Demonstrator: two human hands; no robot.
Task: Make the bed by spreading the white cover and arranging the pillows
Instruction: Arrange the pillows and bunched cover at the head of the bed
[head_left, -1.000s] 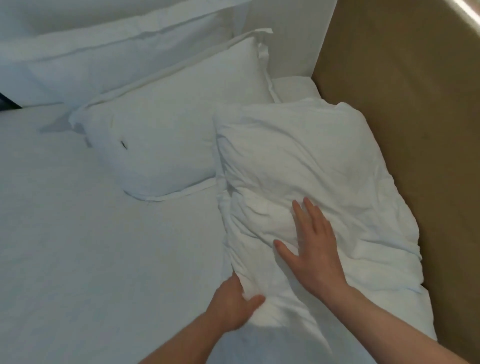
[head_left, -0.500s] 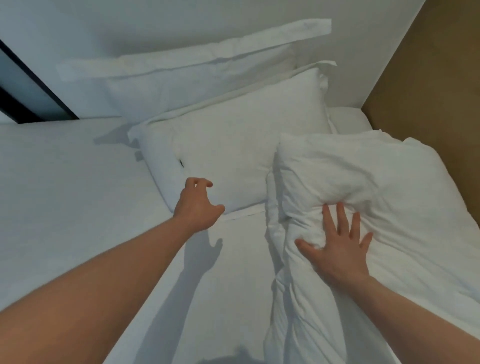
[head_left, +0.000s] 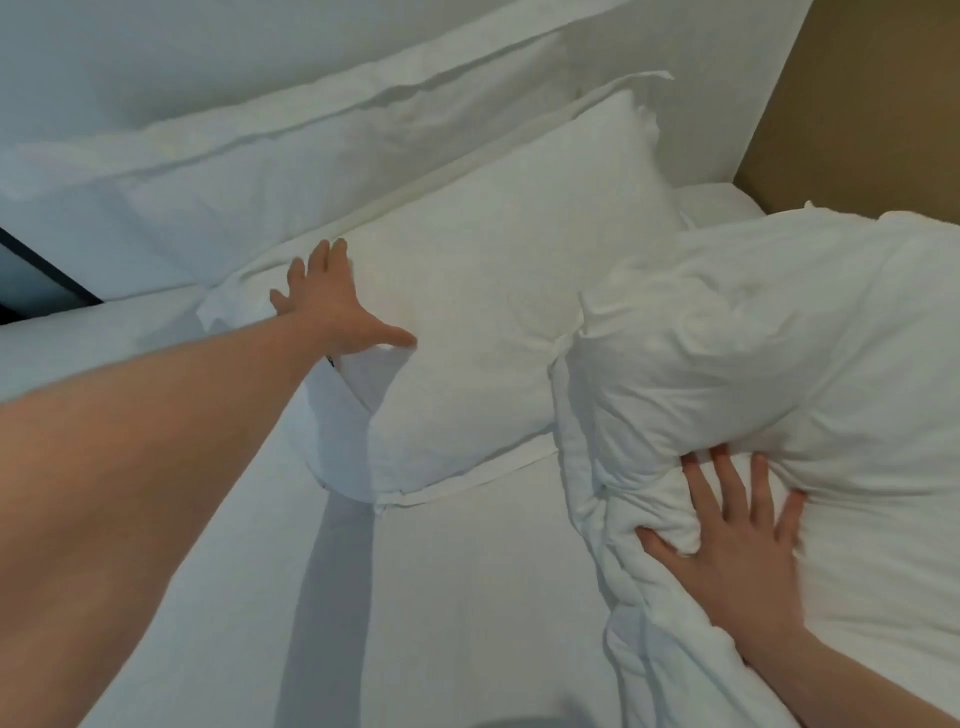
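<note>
My left hand (head_left: 332, 306) lay flat on the near pillow (head_left: 493, 332), fingers straight and spread, thumb out to the side — a fully open grip that pressed on the left part of the pillow and held nothing. That pillow lay tilted on the bed (head_left: 415, 623), its top edge leaning against a second pillow (head_left: 270, 171) that stood propped along the white wall (head_left: 156, 57) behind.

My right hand (head_left: 732, 545) rested palm down on the white cover (head_left: 779, 338), fingers straight and fanned, thumb sunk beside a ridge of bunched cloth — again an open grip, pressing rather than holding. The cover sat heaped and crumpled on the right side of the bed, against the tan side wall (head_left: 857, 104), its left edge touching the near pillow's right side. It was not yet spread; the sheet between my arms showed bare and smooth.
</note>
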